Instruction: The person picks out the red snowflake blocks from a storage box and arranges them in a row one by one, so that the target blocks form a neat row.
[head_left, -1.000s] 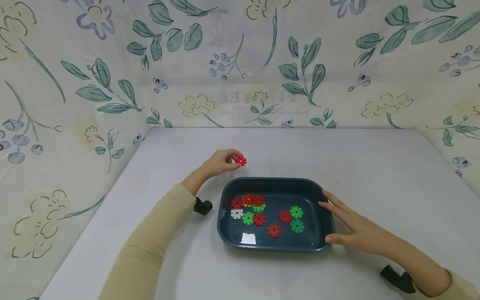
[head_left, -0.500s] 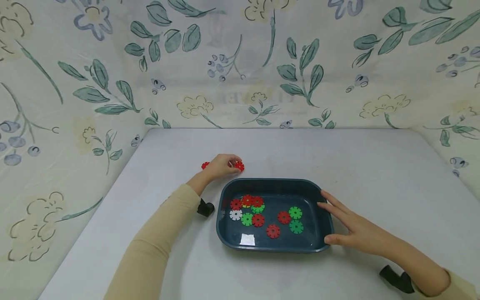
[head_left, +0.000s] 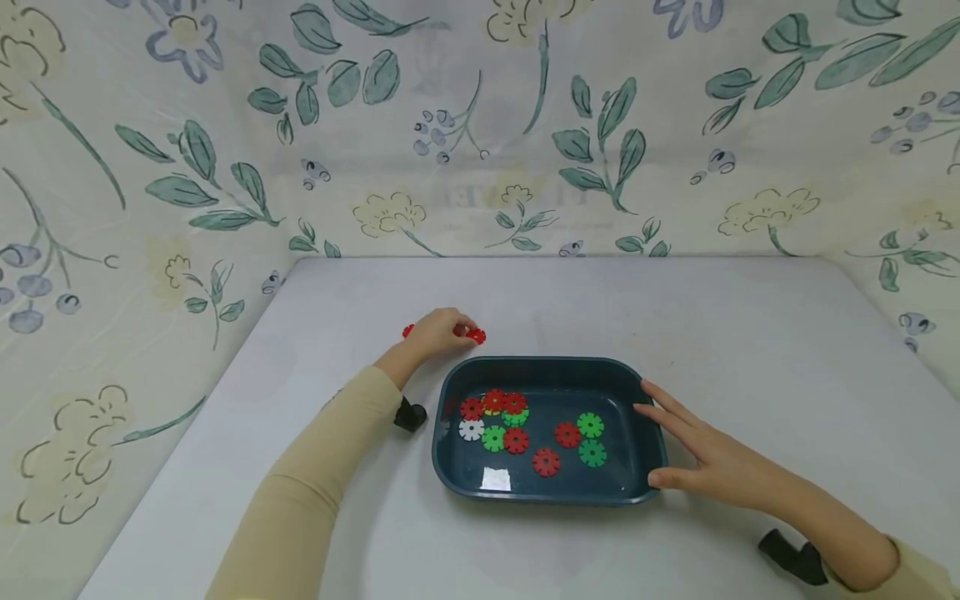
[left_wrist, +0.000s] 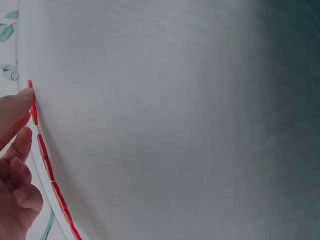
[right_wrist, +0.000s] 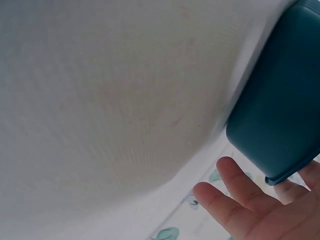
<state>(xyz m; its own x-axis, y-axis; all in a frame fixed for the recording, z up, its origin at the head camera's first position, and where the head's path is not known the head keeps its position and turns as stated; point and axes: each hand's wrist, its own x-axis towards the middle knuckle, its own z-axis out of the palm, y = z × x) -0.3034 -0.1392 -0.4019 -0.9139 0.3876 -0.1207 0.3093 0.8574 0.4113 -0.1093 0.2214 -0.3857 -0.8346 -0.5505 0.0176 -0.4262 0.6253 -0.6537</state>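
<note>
My left hand pinches a red notched plastic disc between thumb and fingertips, low over the table behind the tray. In the left wrist view that disc lines up with a row of other red discs lying on the tabletop. Part of another red disc shows left of the hand, which hides the middle of the row. At the tray's right end, my right hand rests its extended fingers and thumb against the rim of the dark teal tray. The right wrist view shows those fingers spread beside the tray's outer wall.
Inside the tray lie red discs, green discs and a white disc, some overlapping at the left. The white tabletop meets a floral-patterned cloth at the back and sides.
My left hand has come slightly nearer the tray, lowering the red disc, which now looks flatter. A red disc left of the hand has come into view. My right hand stays at the tray.
</note>
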